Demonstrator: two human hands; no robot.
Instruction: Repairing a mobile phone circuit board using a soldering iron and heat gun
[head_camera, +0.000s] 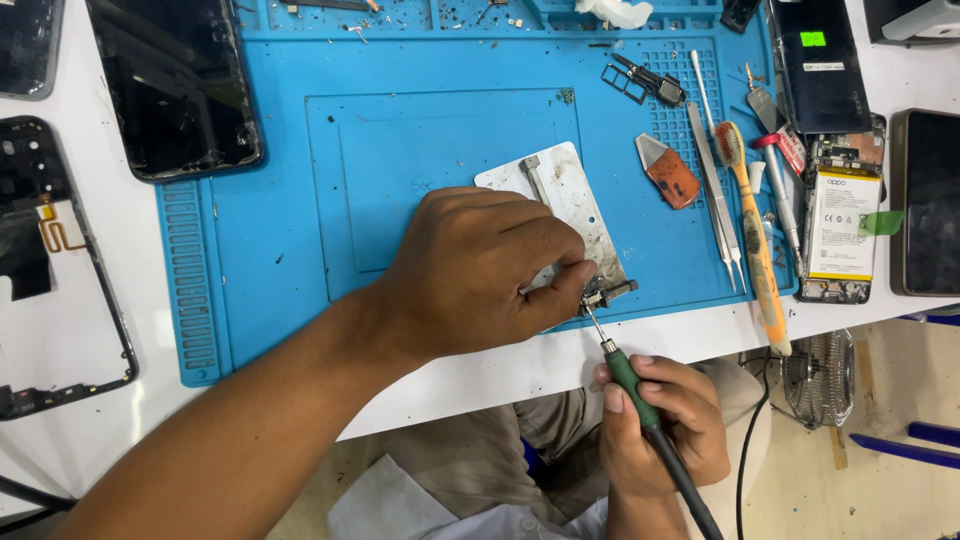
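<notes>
My left hand (480, 265) rests on a worn metal holder plate (565, 190) on the blue work mat (260, 230), its thumb and fingers pinching a small part (597, 294) at the plate's near end. My right hand (660, 425) grips a soldering iron with a green handle (630, 385) like a pen. The iron's thin tip (592, 322) points up and touches the small part by the mat's front edge.
Right of the plate lie an orange-brown pry tool (668, 172), tweezers (718, 200), a toothbrush (755, 240), a screwdriver and an opened phone with its battery (842, 220). Dark screens and a phone frame (60, 260) lie left. A small fan (818, 375) sits below the table edge.
</notes>
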